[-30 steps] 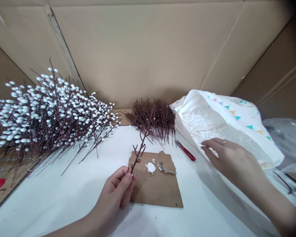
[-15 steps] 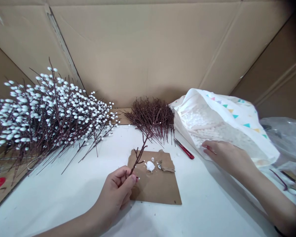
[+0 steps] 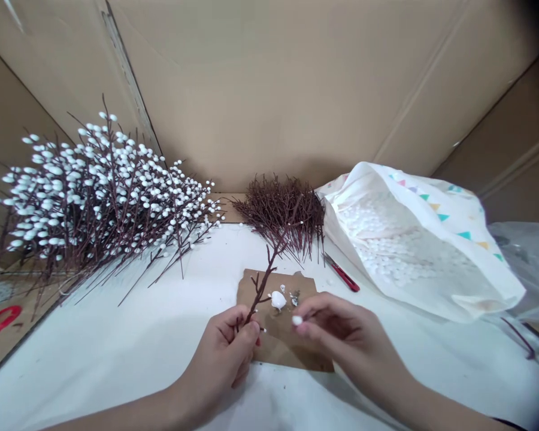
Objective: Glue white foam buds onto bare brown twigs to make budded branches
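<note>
- Twig (image 3: 264, 281): bare brown stem, held upright over the card (image 3: 291, 350), lower end pinched in left hand (image 3: 227, 350), fingers closed on it.
- Bead (image 3: 297, 320): small white foam ball, clamped between fingertips of right hand (image 3: 345, 338), just beside the twig's lower prongs, above the card.
- Glue (image 3: 278, 299): white blob on the card, just behind the bead, near a small smeared scrap.
- Step in hand, by judgement: fitting a bead to a twig tip. Next move calls for a dab of glue, then steady alignment of bead and prong.
- Bag (image 3: 431, 251) at right: open, full of white beads. Red cutter (image 3: 341, 274) between bag and card.
- Bare twigs (image 3: 285, 212) piled behind; beaded stems (image 3: 94, 191) heaped at left.
- Hard to make out: whether the bead already carries glue; red item at left edge cut off.
</note>
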`<state>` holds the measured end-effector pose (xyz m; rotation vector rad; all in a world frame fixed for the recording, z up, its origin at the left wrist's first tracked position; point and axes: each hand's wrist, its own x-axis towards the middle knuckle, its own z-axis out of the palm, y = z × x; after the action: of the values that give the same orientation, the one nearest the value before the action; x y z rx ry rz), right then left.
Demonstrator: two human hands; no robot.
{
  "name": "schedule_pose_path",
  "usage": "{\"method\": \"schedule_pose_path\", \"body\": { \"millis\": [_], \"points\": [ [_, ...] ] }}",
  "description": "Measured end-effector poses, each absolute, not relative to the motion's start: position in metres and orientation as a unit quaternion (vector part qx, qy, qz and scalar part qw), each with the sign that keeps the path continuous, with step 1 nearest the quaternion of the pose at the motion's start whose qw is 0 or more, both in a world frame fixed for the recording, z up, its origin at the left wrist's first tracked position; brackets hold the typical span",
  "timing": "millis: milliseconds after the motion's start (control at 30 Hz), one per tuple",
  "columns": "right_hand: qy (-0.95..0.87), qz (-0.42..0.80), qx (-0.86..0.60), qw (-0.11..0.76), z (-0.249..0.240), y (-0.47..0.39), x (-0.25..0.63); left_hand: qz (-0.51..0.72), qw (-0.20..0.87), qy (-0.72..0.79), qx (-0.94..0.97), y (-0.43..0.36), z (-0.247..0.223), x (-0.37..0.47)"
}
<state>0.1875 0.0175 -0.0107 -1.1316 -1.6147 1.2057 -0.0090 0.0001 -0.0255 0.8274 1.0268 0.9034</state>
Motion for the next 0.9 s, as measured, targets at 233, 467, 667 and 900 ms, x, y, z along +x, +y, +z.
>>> {"method": "schedule_pose_path", "body": {
  "millis": [233,467,667,900],
  "points": [
    [-0.579,0.566,-0.376,0.451,-0.023,0.009,0.164,0.418,0.658,0.465,0.419,-0.005,-0.031,-0.006],
    [-0.578,0.557,-0.375,0.464,-0.025,0.004,0.158,0.411,0.620,0.478,0.468,-0.007,-0.031,-0.004],
    [-0.476,0.625,-0.392,0.479,-0.025,0.005,0.152,0.421,0.610,0.482,0.467,-0.006,-0.035,-0.004],
    [-0.354,0.703,-0.385,0.482,-0.030,0.007,0.144,0.434,0.613,0.481,0.453,-0.007,-0.035,-0.002]
  ]
}}
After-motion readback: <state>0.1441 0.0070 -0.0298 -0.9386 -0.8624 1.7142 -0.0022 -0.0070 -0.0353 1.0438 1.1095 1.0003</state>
